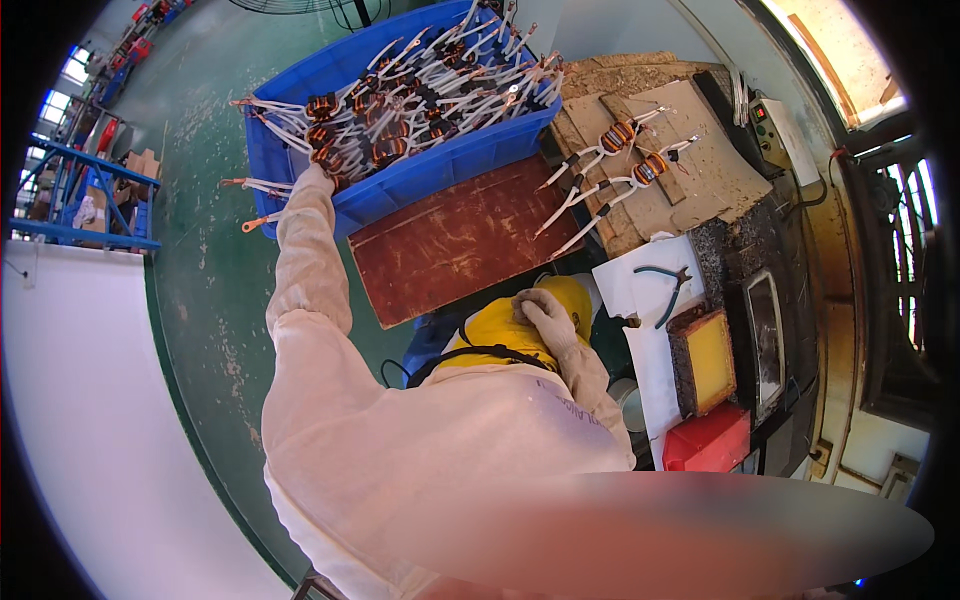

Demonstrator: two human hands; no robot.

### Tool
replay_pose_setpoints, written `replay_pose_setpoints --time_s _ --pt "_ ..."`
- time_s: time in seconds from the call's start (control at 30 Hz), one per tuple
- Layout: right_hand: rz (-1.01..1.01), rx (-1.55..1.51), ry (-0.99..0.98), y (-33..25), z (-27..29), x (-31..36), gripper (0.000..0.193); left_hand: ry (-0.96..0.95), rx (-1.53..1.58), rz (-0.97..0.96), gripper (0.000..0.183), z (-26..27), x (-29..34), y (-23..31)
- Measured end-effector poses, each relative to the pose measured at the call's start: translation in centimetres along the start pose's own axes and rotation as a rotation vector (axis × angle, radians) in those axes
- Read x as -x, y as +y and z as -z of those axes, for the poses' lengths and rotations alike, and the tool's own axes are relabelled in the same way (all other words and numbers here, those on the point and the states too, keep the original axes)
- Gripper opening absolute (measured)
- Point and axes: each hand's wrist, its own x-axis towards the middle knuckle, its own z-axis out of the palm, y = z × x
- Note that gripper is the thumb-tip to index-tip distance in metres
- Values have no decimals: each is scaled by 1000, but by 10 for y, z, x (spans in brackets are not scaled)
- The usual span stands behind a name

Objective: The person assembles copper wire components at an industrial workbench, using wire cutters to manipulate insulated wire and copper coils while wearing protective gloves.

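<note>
My left arm stretches out to the near left part of a blue plastic bin [460, 150], heaped with wire-wound ring coils with white leads. My left hand [316, 182] is at the coils [328, 135] inside the rim; its fingers are hidden among them. Gloved, my right hand [545, 312] rests on the yellow cloth [490, 335] over my lap, fingers lying loosely with nothing seen in them. To the right, two separate ring coils [634, 152] with white leads and copper ends lie on a cardboard-covered bench [715, 165].
A worn reddish-brown board [450, 240] lies between the bin and me. Dark-handled pliers [673, 292] lie on a white sheet [625, 280]. Nearby are a block-like yellow pad in a dark frame [710, 362], a red container [708, 440] and a control box [783, 140].
</note>
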Motion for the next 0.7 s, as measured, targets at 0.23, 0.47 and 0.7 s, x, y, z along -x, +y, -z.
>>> replay_pose_setpoints --time_s 0.23,0.47,0.7 --pt "-8 -66 9 5 2 2 28 226 141 -164 34 24 15 14" --pt "-31 -76 16 4 3 9 27 279 139 -266 38 58 -30 31" --pt "-31 -202 23 14 1 -12 27 343 -307 -238 41 85 -59 79"
